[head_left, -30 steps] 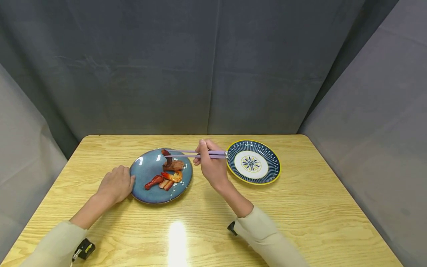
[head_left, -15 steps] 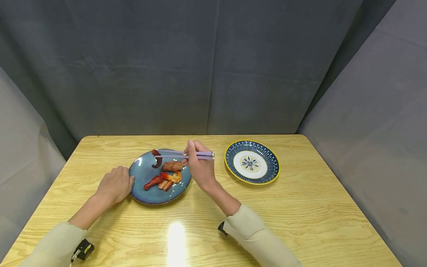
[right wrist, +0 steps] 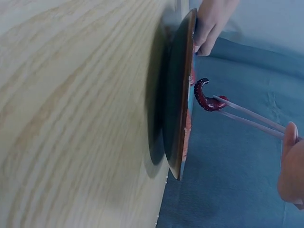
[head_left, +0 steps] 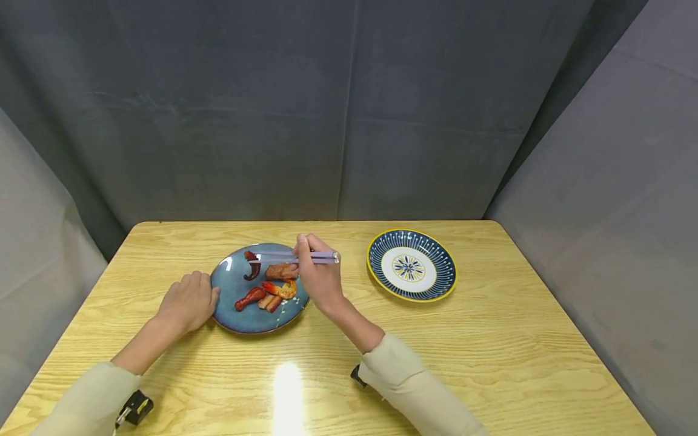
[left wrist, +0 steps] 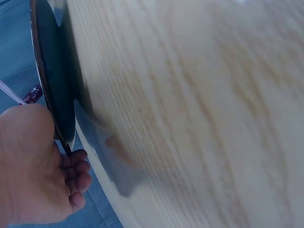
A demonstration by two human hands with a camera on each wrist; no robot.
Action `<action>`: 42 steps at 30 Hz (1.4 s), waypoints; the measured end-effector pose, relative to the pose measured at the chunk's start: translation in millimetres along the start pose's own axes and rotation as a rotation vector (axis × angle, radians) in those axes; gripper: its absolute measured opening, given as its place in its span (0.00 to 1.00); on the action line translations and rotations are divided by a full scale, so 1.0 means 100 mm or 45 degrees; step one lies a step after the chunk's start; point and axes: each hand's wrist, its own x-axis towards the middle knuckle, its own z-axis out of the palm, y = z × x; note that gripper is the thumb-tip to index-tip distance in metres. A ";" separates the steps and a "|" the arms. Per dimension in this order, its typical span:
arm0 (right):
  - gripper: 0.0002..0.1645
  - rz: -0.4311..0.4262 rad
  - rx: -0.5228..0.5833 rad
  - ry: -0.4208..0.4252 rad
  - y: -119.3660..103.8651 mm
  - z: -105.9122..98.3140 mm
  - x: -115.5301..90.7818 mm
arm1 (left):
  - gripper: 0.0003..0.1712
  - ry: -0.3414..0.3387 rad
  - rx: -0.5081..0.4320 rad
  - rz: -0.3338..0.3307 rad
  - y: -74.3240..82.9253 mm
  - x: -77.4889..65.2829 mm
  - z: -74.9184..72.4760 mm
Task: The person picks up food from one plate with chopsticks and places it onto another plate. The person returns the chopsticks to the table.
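My right hand (head_left: 320,280) grips a pair of lilac chopsticks (head_left: 322,257) over the blue plate (head_left: 231,290). Between their tips is a dark red octopus tentacle (right wrist: 209,102); the right wrist view shows it curled, just above the plate's surface. On the plate lie a browned piece of meat (head_left: 279,271), a shrimp (head_left: 289,289), a small drumstick (head_left: 251,298) and a striped strip of meat (head_left: 270,303). My left hand (head_left: 188,301) holds the plate's left rim, its fingers (left wrist: 78,173) curled at the edge in the left wrist view.
A patterned plate (head_left: 431,293) with a yellow rim stands to the right on the wooden table (head_left: 491,363). Grey cloth (head_left: 245,121) hangs behind the table and along both sides.
My right hand has moved left with the chopsticks and tentacle, then slightly down. The tentacle has gone from beside the browned meat to the plate's upper left. My left hand stays put.
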 end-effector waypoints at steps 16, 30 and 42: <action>0.23 -0.006 -0.183 -0.043 0.08 0.05 -0.06 | 0.18 -0.011 0.007 -0.012 -0.01 0.00 0.00; 0.22 -0.013 -0.270 -0.074 0.10 0.05 -0.05 | 0.17 0.008 0.024 0.000 0.01 -0.01 0.02; 0.21 -0.013 -0.225 -0.119 0.14 0.07 -0.04 | 0.18 0.001 0.021 -0.008 0.01 -0.01 0.01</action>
